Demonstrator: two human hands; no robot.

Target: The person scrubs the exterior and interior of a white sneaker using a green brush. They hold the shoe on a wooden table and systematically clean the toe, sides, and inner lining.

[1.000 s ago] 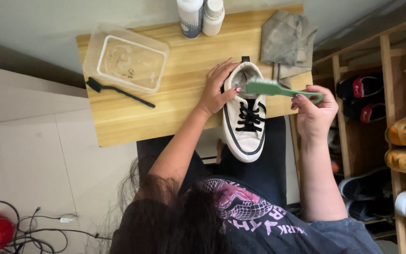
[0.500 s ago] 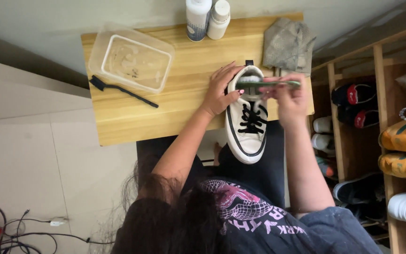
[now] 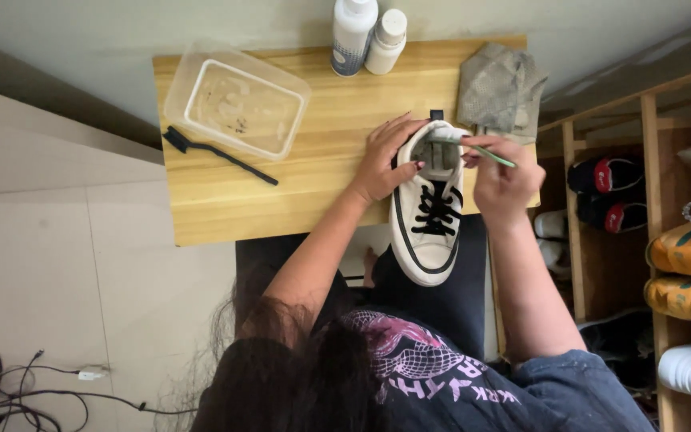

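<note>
White sneaker (image 3: 428, 216) gripped by left hand (image 3: 385, 164), right hand (image 3: 504, 180) holding green brush (image 3: 473, 148)

The shoe (image 3: 428, 216) is white with black laces and trim; the brush (image 3: 473, 148) is green. At ten o'clock lies a black brush (image 3: 217, 154) on the pale wood table (image 3: 225, 212).

bare table (image 3: 321, 192) between tub (image 3: 237, 108) and shoe (image 3: 429, 232); bottles (image 3: 365, 32) behind

Wooden table (image 3: 225, 216), tiled floor (image 3: 65, 280), shoe rack (image 3: 649, 200)
</note>
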